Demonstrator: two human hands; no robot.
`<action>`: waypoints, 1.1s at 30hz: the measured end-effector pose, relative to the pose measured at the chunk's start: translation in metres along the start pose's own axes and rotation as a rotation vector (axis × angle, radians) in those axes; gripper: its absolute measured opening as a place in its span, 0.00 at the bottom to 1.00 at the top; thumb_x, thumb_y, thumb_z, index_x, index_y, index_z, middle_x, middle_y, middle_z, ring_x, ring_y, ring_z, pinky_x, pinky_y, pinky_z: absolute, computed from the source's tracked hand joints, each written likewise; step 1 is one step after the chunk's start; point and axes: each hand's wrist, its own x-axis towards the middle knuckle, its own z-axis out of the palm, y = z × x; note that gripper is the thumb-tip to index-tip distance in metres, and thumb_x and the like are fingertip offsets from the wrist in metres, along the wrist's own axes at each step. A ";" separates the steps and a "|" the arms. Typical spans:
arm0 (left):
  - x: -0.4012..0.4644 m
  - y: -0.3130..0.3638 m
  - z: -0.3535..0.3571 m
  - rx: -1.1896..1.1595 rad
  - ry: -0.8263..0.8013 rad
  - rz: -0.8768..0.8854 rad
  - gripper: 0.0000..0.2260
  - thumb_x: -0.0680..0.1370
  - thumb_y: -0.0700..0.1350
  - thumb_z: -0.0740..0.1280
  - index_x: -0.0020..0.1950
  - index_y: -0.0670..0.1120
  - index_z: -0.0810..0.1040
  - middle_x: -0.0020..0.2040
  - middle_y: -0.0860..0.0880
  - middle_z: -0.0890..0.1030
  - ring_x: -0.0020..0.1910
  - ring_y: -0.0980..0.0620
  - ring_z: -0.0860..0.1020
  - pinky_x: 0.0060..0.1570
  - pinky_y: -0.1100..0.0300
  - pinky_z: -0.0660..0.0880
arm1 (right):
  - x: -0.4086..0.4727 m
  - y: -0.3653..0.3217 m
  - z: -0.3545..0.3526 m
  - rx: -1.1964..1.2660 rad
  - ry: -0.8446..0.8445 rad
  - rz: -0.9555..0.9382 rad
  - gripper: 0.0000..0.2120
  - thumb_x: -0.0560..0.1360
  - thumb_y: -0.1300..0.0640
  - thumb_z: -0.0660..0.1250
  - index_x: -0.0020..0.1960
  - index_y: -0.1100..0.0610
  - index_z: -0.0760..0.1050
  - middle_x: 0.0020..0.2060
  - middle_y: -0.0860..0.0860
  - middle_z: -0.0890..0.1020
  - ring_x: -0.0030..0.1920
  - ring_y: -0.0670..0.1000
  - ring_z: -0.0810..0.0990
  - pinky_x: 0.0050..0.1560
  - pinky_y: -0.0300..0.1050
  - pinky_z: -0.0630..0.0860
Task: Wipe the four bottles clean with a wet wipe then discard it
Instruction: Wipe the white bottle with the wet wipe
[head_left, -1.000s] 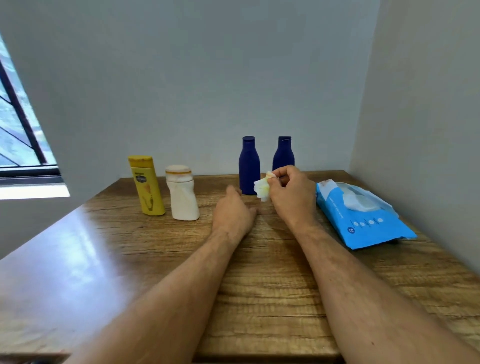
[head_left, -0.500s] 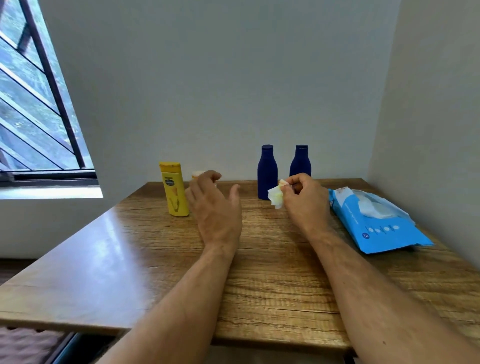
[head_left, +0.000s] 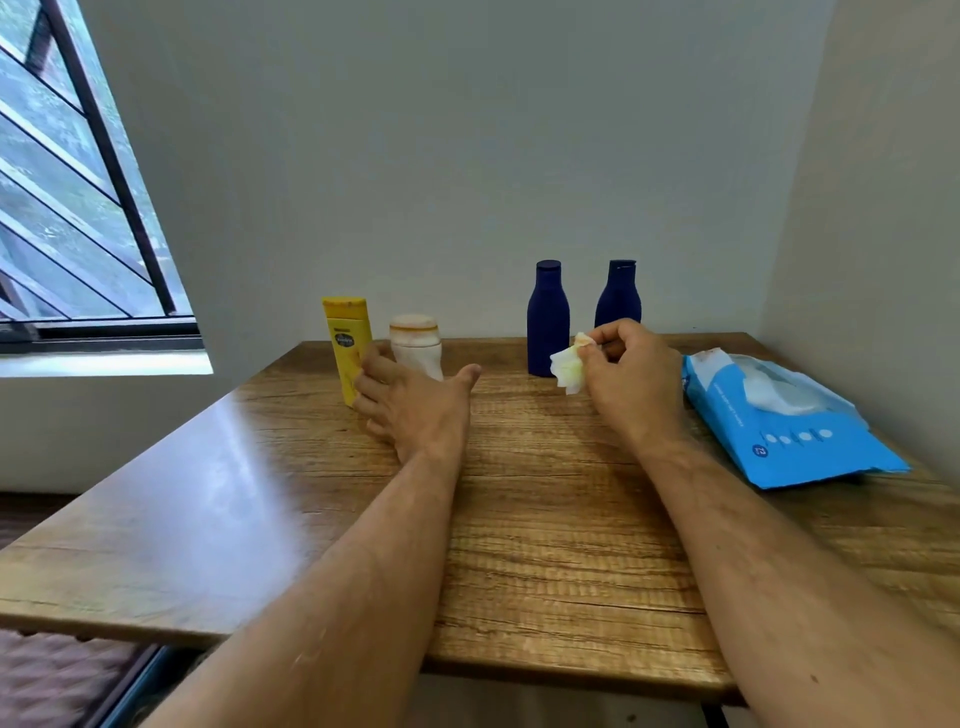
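Four bottles stand at the back of the wooden table (head_left: 519, 519): a yellow bottle (head_left: 345, 338), a white bottle (head_left: 415, 345), and two dark blue bottles (head_left: 547, 317) (head_left: 618, 296). My left hand (head_left: 415, 410) is open, fingers spread, just in front of the yellow and white bottles; whether it touches them I cannot tell. My right hand (head_left: 631, 374) pinches a crumpled, stained wet wipe (head_left: 567, 368) in front of the blue bottles and hides the base of the right one.
A blue pack of wet wipes (head_left: 789, 447) lies open at the right by the side wall. A barred window (head_left: 78, 208) is at the left. The table's near edge crosses the lower frame, with floor below.
My left hand has moved left and away from me, from mid-table to the yellow and white bottles. The right hand still holds the wipe. The camera has tilted up and back.
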 end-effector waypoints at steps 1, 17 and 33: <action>0.001 0.000 0.001 0.012 -0.014 -0.004 0.46 0.65 0.57 0.81 0.74 0.45 0.60 0.72 0.42 0.66 0.72 0.39 0.63 0.70 0.41 0.62 | 0.000 -0.001 0.000 0.000 -0.003 0.000 0.10 0.79 0.52 0.68 0.59 0.52 0.77 0.54 0.49 0.82 0.50 0.44 0.78 0.38 0.27 0.67; 0.000 0.028 0.008 -0.099 -0.375 0.118 0.30 0.68 0.57 0.79 0.65 0.47 0.75 0.54 0.51 0.79 0.53 0.50 0.79 0.52 0.55 0.77 | -0.004 -0.012 0.002 0.048 -0.089 -0.085 0.05 0.78 0.50 0.69 0.53 0.48 0.78 0.46 0.43 0.81 0.46 0.41 0.79 0.42 0.32 0.74; -0.010 0.027 0.010 -0.841 -1.017 -0.391 0.22 0.80 0.60 0.65 0.67 0.47 0.78 0.59 0.41 0.84 0.56 0.41 0.84 0.46 0.45 0.82 | 0.002 -0.009 0.003 0.183 -0.071 -0.138 0.05 0.77 0.56 0.71 0.51 0.47 0.82 0.44 0.40 0.82 0.46 0.35 0.79 0.40 0.23 0.73</action>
